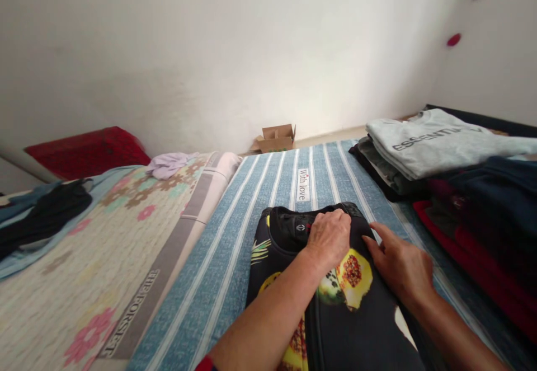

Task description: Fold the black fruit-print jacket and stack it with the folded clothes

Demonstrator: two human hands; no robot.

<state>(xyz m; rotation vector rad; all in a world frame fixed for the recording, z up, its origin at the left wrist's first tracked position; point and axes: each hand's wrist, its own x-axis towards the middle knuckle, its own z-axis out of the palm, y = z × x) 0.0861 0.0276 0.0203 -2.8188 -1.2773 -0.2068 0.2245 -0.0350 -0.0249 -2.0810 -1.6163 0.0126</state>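
Folded black papaya-print top point(335, 315) at bottom centre of frame, collar pointing away from camera, lying on the blue white-striped sheet point(229, 236). Left hand point(329, 238) on it just right of the collar label, fingers curled down; fingertips hidden, so can't tell if it's pinching fabric. Right hand point(403, 262) at the top's right edge, thumb and forefinger spread apart. Right side of frame: folded pale grey shirt point(423, 153) with dark lettering on a stack, navy garment point(499, 192) nearer. Cardboard box point(277, 140) upper centre by the wall. Lilac cloth point(170, 165) left, on the floral bedspread point(109, 236).
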